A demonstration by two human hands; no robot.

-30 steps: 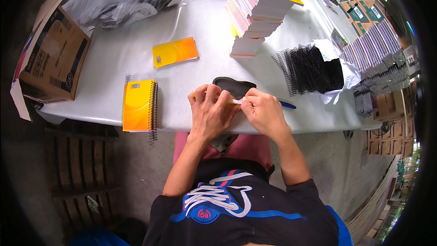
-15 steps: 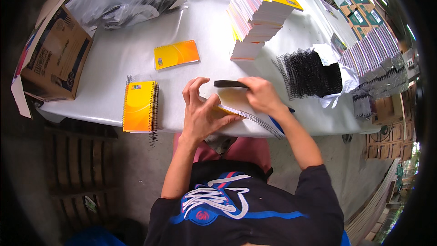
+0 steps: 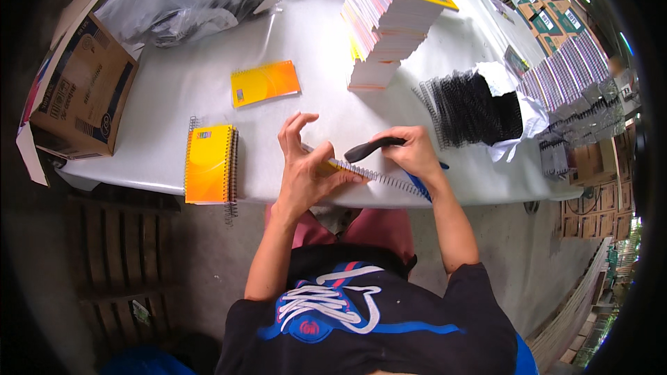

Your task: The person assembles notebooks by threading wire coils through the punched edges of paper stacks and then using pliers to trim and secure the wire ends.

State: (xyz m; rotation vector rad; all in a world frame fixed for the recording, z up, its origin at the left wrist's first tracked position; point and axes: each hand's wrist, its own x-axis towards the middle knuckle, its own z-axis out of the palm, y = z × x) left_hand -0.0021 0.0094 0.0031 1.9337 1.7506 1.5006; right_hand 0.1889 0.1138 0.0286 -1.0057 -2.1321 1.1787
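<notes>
My left hand (image 3: 306, 170) pinches a small notebook (image 3: 335, 164), seen nearly edge-on at the table's front edge. A wire spiral coil (image 3: 389, 180) runs along the notebook's edge and trails out past it, down to the right. My right hand (image 3: 415, 156) grips a black curved tool (image 3: 372, 146), its rounded end close above the coil. The tool's exact kind does not show. A blue strip-like thing (image 3: 421, 186) lies below my right hand, partly hidden by the wrist. To the left rests a stack of yellow-orange spiral notebooks (image 3: 210, 163), with a coil end jutting out.
A flat yellow-orange notebook (image 3: 265, 83) lies farther back on the white table (image 3: 319, 42). Behind my hands rises a tall stack of notebooks (image 3: 399, 24). Black coils (image 3: 479, 111) pile at right. A cardboard box (image 3: 87, 90) and plastic bag (image 3: 180, 0) are at left.
My right hand has come slightly down and right, bringing the black tool's end down to the coil. More of the coil now lies along the notebook's edge. My left hand stays nearly in place.
</notes>
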